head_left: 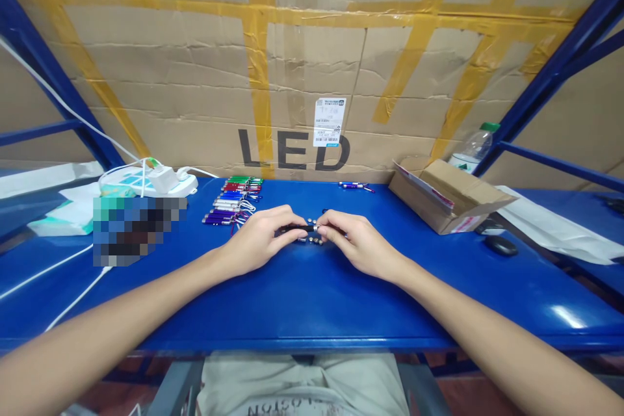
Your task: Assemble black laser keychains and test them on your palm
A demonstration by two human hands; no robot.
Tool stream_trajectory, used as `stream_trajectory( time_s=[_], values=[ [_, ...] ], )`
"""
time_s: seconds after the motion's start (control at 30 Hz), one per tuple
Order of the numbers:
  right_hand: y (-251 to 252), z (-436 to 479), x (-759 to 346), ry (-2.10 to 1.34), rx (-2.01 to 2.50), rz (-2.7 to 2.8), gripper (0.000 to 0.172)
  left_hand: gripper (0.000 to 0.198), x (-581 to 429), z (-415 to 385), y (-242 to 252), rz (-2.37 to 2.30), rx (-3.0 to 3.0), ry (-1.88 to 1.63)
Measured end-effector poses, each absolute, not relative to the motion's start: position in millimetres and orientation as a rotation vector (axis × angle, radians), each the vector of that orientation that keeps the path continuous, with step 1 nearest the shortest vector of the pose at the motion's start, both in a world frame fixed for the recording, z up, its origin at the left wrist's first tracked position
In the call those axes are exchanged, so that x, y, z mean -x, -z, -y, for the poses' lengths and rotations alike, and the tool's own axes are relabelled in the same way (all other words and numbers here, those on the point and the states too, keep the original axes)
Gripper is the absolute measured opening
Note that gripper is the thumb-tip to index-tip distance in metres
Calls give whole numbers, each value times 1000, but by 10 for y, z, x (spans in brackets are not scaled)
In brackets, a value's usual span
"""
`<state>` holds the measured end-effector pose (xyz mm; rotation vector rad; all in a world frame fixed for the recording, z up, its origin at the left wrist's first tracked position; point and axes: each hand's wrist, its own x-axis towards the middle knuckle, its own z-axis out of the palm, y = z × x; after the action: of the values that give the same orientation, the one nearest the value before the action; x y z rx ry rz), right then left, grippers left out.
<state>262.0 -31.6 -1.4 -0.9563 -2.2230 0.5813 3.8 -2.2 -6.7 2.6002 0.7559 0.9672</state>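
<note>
My left hand (260,237) and my right hand (361,244) meet above the middle of the blue table. Between them lies a small black penlight-like tube (309,229) with a silver end. Thumb and fingers of my left hand pinch its dark body, while those of my right hand close on the silver end. Several small silver button cells (314,240) rest on the table just under and behind the tube. To the left of my left hand are rows of coloured pen-shaped lights (233,203) in green, red, blue, white and purple, with cords.
At the back lie purple pen lights (355,186). An open cardboard box (441,198), a black mouse (500,245) and a green-capped bottle (472,146) are on the right. On the left are a white power strip (151,181), cables and a blurred-out object (139,232). Large cardboard (195,78) stands behind.
</note>
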Motion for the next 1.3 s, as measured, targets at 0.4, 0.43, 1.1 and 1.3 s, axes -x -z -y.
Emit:
stream_trajectory(
  time_s=[0.4,0.43,1.1,1.3],
  values=[
    [-24,349,-2615,-661,972,2130,26,32,-42,-7,74,-771,-2489,-967],
    [-25,351,-2614,-670,973,2122,26,32,-40,-11,79,-766,-2479,-971],
    [37,311,-2649,-444,862,2327,24,22,-23,17,102,-661,-2635,-985],
    [77,306,-2606,-875,963,2138,24,25,10,42,105,-616,-2864,-937]
  ],
)
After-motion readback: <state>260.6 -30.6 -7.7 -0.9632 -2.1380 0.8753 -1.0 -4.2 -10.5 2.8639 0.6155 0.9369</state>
